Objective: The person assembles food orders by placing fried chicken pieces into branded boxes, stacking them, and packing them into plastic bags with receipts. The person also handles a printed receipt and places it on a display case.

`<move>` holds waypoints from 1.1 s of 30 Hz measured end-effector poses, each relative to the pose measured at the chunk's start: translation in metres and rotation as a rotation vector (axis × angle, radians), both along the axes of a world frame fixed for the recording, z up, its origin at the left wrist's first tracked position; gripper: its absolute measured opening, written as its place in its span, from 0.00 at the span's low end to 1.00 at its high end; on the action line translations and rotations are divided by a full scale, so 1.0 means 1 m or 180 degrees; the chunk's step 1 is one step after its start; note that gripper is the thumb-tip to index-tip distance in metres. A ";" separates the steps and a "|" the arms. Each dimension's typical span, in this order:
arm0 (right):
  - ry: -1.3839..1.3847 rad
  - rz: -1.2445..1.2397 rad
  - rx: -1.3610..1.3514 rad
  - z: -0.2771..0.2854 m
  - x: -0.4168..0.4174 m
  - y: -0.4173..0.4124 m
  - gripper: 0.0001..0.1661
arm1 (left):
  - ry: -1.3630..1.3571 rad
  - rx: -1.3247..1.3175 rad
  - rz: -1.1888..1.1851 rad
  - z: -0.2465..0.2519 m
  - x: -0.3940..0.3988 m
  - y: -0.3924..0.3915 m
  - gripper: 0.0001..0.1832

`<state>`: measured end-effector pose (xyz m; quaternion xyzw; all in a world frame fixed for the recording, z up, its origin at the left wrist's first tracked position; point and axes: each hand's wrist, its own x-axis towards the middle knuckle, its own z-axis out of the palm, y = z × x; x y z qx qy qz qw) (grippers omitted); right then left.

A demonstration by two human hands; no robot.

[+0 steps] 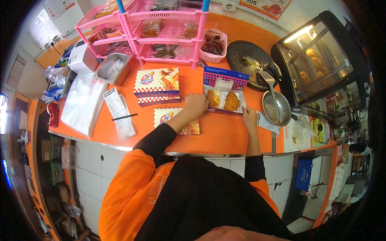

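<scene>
An open cardboard food box (221, 111) stands on the orange counter with its blue lid (226, 73) raised at the back. Inside, a piece of breaded fried chicken (232, 101) lies on the right, beside a yellowish wrapped packet (213, 98). My left hand (196, 104) is closed at the box's left front corner. At the right front corner, my right hand (249, 116) pinches the wall between thumb and fingers. Closed printed boxes (156, 79) are stacked to the left. Another closed box (193, 125) lies partly under my left forearm.
A stone mortar (236, 55) and a steel bowl (268, 105) with a slotted turner (273, 90) sit right, near a lit display warmer (316, 66). Pink racks (169, 40) rise behind. Leftward lie receipts (120, 123), a pen (124, 117), plastic bags (84, 102) and a metal container (120, 73).
</scene>
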<state>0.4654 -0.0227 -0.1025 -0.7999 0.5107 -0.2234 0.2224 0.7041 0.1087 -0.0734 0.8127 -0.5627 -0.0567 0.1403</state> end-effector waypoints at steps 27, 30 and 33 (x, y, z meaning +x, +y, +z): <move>-0.1315 0.1267 -0.1065 0.113 0.184 0.151 0.46 | 0.0607 -0.2664 0.1663 0.066 0.062 0.158 0.38; -0.1180 0.1080 -0.1225 0.108 0.196 0.139 0.47 | 0.0202 -0.2559 0.1692 0.071 0.068 0.150 0.36; -0.1165 0.1245 -0.1189 0.100 0.194 0.132 0.46 | 0.0016 -0.2561 0.1676 0.073 0.068 0.149 0.34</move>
